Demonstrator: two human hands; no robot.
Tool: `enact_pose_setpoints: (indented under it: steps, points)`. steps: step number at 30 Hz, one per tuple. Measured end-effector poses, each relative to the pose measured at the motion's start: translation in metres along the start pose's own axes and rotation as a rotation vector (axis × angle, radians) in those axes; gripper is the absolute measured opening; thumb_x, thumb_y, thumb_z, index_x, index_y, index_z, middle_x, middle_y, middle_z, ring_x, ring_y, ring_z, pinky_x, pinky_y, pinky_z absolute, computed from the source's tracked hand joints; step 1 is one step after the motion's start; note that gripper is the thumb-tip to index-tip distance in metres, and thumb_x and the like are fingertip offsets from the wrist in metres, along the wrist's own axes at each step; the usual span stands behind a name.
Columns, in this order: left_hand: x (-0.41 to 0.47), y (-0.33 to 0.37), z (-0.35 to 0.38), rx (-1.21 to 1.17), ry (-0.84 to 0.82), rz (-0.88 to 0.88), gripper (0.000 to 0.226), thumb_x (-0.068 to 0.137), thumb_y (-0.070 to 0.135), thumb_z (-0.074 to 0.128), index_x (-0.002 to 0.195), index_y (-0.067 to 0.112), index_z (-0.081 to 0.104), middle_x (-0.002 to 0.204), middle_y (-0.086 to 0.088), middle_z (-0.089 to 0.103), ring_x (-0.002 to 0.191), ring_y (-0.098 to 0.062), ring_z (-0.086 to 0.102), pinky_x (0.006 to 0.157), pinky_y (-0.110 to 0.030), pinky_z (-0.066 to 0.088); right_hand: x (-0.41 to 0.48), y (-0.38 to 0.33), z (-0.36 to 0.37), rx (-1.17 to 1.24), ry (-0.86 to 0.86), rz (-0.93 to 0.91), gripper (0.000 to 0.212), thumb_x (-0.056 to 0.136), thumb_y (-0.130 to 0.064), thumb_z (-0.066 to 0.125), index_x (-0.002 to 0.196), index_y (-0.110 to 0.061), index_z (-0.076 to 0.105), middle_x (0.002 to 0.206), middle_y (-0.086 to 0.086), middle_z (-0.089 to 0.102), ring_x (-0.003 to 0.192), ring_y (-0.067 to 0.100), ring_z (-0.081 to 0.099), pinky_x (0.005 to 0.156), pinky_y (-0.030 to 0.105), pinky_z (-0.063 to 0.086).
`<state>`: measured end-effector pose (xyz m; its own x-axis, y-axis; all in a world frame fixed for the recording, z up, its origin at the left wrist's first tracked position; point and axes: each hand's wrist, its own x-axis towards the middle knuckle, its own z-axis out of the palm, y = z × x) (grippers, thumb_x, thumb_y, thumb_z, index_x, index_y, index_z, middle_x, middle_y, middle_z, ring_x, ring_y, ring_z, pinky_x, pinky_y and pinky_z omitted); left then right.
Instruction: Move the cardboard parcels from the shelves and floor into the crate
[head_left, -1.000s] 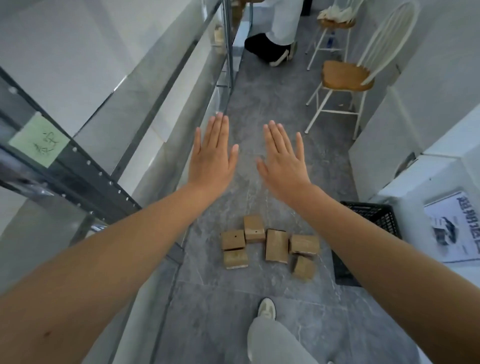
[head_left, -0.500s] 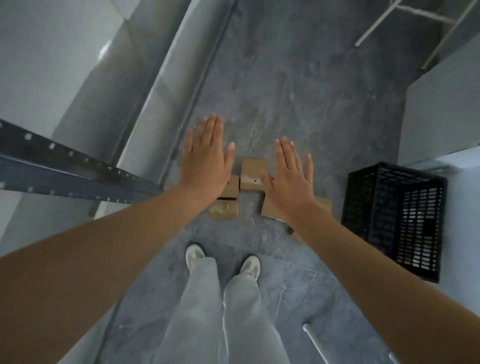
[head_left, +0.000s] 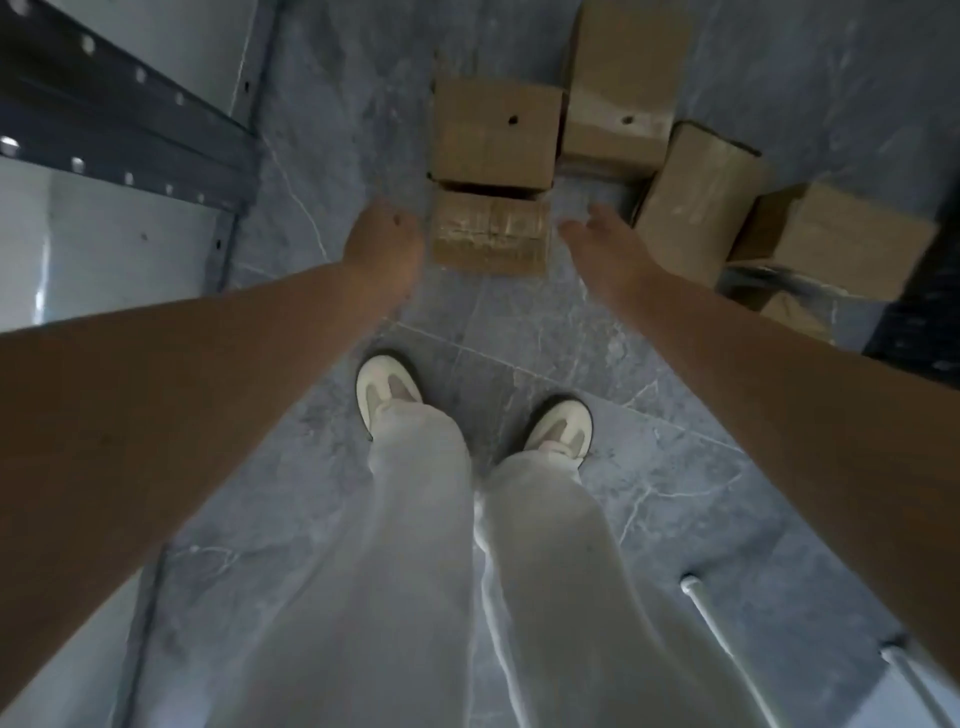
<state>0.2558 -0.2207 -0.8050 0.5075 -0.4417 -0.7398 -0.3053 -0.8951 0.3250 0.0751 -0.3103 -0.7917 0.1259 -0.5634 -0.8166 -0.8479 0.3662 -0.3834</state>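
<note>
Six plain brown cardboard parcels lie on the grey marbled floor tiles in front of the person's feet. The nearest small brown parcel sealed with clear tape sits between the two hands. Just behind it and touching it is a squarer brown parcel with a small dark hole in its top. A taller taped parcel, also with a hole, stands to the right of that one. A tilted long parcel leans beside it, with a wide parcel and a half-hidden small parcel further right.

The left hand hangs just beside the nearest parcel's left edge. Its fingers point down and are blurred, so its grip cannot be told. The right hand is just off the parcel's right edge, its grip loose, fingers spread, holding nothing.

Only a corner of the black plastic lattice crate shows at the right edge, beside the parcels, and its inside is out of view. A grey perforated metal shelf rack stands on the left.
</note>
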Motion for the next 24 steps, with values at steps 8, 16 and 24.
enact_pose_setpoints:
  steps: [8,16,24]
  points:
    - [0.044,-0.008,0.066,-0.336,-0.116,-0.110,0.045,0.098,0.003,0.036,0.141,0.010,0.044,0.124,-0.004,0.051,0.107,-0.022,0.050,0.091,-0.029,0.040,0.067,0.026,0.057,0.139,0.007,0.131,0.045,0.096,0.000,0.037,0.141,-0.004,0.036,0.115,0.015,0.048,0.081,0.016,0.047,0.056,0.022,0.034]
    - [-0.042,0.032,-0.057,-0.432,-0.077,0.086,0.047,0.091,-0.005,0.048,0.128,0.023,0.054,0.105,0.010,0.059,0.099,-0.013,0.057,0.083,-0.027,0.046,-0.020,-0.061,-0.013,0.255,-0.057,-0.005,0.056,0.090,0.016,0.040,0.140,-0.008,0.045,0.120,0.011,0.059,0.092,0.023,0.057,0.068,0.027,0.046]
    - [-0.166,0.131,-0.244,-0.549,0.133,0.271,0.069,0.084,-0.012,0.043,0.141,0.025,0.048,0.138,0.005,0.056,0.129,-0.009,0.050,0.109,-0.038,0.041,-0.170,-0.241,-0.149,0.500,0.053,-0.360,0.021,0.095,-0.012,0.050,0.111,-0.008,0.063,0.100,0.012,0.064,0.095,0.024,0.061,0.092,0.036,0.049]
